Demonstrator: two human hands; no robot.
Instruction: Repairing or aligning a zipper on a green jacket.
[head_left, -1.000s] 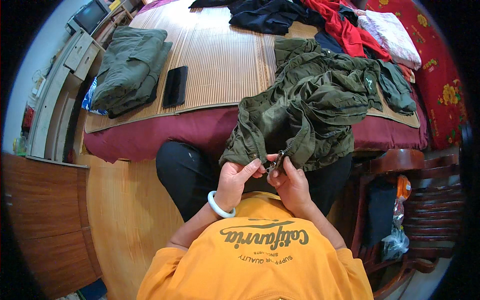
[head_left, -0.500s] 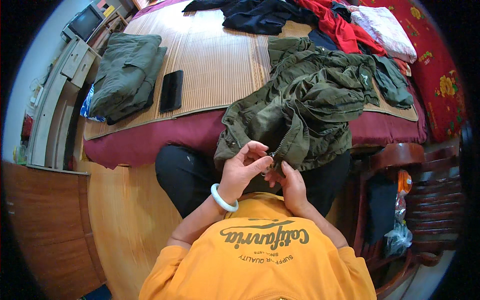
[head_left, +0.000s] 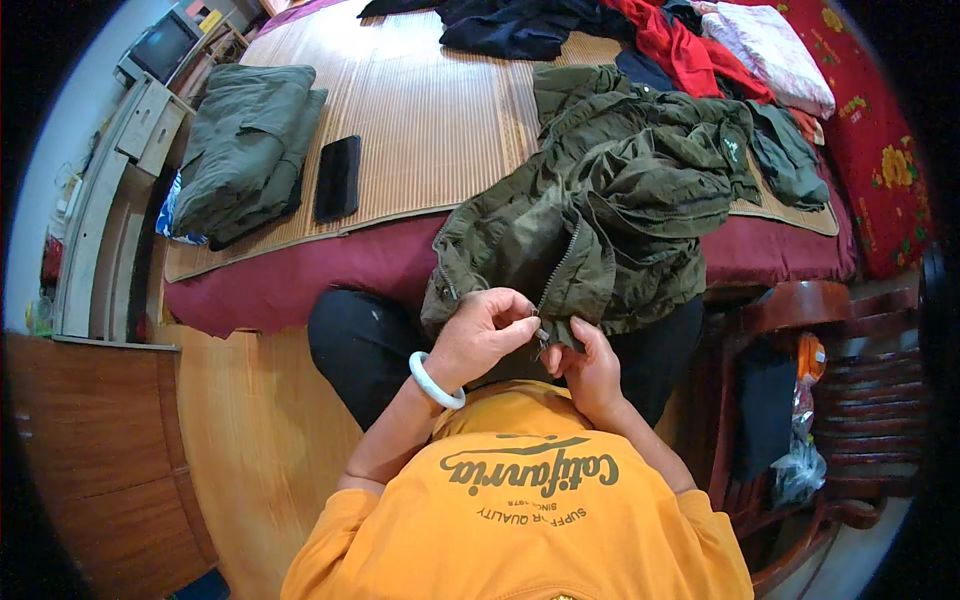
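A dark green jacket (head_left: 640, 190) lies crumpled over the bed's edge, its lower part draped across my lap. One open metal zipper (head_left: 562, 268) runs down its front edge toward my hands. My left hand (head_left: 482, 338), with a pale bangle on the wrist, pinches the lower end of that zipper between thumb and fingertips. Close beside it, my right hand (head_left: 588, 372) grips the jacket's bottom corner, thumb on top and fingers curled under. A small metallic piece (head_left: 542, 336) shows between the two hands; its exact shape is too small to make out.
On the bed's woven mat (head_left: 420, 130) lie folded green clothing (head_left: 245, 150) and a black phone (head_left: 338, 178) at the left. Dark and red clothes (head_left: 680, 55) are heaped at the far right. A wooden chair (head_left: 800, 310) stands at my right, a desk (head_left: 100, 210) at the left.
My left fingers have closed in on the zipper's lower end. My right hand has turned slightly and moved a little right, and the zipper edge is drawn nearer to the left fingertips.
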